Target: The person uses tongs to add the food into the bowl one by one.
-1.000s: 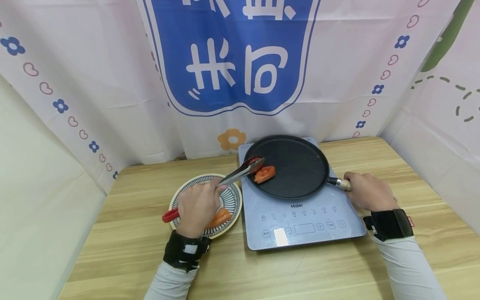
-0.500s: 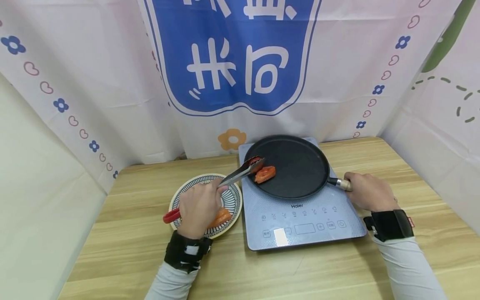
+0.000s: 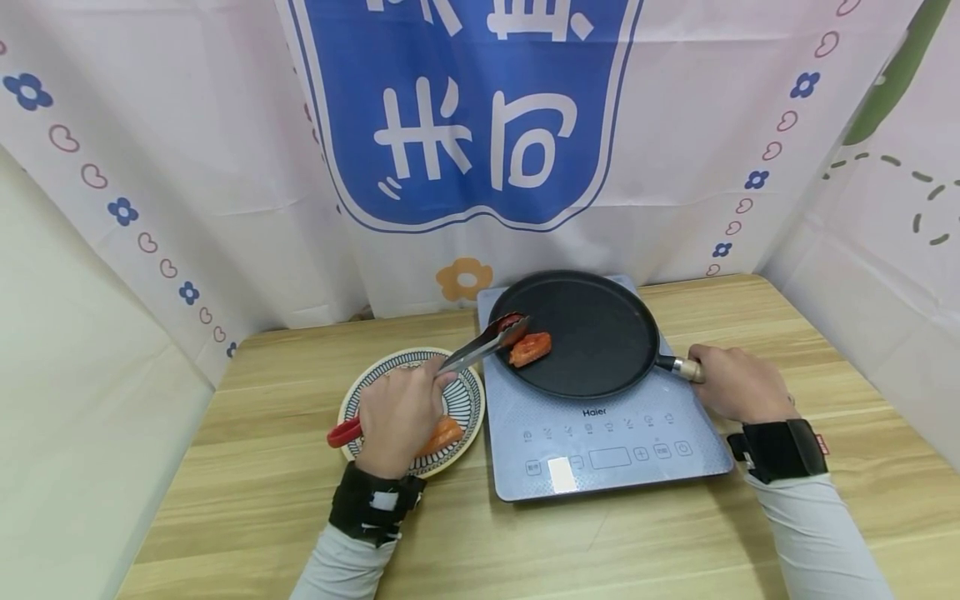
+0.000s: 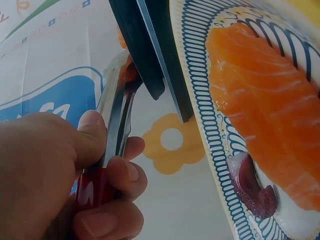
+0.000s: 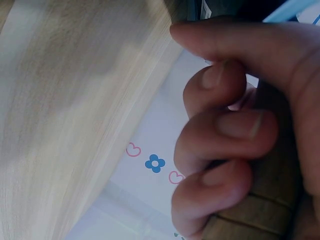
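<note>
My left hand (image 3: 401,417) grips a pair of metal tongs (image 3: 472,352) with red handles, reaching over the plate to the pan's left side. Their tips close around an orange-red piece of food (image 3: 514,332) at the near-left rim of the flat black frying pan (image 3: 592,333). Right beside the tips, another orange-red piece (image 3: 530,349) lies in the pan. My right hand (image 3: 738,385) holds the pan's wooden handle (image 5: 272,190), fingers curled round it. Under my left hand, the patterned plate (image 3: 478,398) bears raw salmon (image 4: 265,105) and a small purple piece resembling octopus (image 4: 250,187).
The pan stands on a grey-blue Haier induction cooker (image 3: 517,442) with touch controls along its front. Around it spreads a wooden table (image 3: 270,467). A printed cloth (image 3: 247,125) hangs behind the table's back edge and along the right side.
Hardly anything differs. My left hand shifts a few pixels to the right while the tong tips stay at the same piece; the right hand and the pan keep their place.
</note>
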`<state>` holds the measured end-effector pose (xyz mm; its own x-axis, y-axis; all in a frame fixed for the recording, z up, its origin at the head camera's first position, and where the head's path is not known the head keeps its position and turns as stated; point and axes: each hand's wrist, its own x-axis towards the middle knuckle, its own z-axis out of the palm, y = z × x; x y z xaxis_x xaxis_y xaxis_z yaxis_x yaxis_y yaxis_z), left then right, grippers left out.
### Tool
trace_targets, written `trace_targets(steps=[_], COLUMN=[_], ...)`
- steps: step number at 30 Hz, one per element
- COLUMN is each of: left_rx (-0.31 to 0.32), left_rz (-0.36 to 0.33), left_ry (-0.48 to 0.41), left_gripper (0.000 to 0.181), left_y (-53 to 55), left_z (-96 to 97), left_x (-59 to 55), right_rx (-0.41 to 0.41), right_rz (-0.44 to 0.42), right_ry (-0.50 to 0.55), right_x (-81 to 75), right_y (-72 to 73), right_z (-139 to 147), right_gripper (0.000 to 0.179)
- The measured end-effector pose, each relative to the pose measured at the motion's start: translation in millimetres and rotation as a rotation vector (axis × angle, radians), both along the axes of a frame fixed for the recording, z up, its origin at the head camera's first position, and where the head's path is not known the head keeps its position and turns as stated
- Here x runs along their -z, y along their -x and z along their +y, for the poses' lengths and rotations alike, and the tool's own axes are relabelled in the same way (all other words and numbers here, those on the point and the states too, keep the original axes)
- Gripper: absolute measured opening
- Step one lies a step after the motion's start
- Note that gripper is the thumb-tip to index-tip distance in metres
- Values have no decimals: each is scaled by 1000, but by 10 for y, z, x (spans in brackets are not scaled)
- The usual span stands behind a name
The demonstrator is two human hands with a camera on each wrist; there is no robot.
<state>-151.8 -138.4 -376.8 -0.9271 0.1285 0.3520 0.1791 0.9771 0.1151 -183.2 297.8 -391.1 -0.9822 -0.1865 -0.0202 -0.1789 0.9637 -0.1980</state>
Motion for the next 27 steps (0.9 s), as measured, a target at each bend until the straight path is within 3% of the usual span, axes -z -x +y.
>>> trace_targets(steps=[17,27], left_rx=[1,8], left_rz=[-36,-25], left_ry=[-18,-24], left_gripper=[34,34], left_y=[-1,8], left_z=[-4,10], left_x=[12,33], right_rx=[6,12], right_rz=[13,12], right_ry=[-8,-9], right_x=[7,11], right_y=[-1,1], right_z=[1,-3], right_gripper=[7,7])
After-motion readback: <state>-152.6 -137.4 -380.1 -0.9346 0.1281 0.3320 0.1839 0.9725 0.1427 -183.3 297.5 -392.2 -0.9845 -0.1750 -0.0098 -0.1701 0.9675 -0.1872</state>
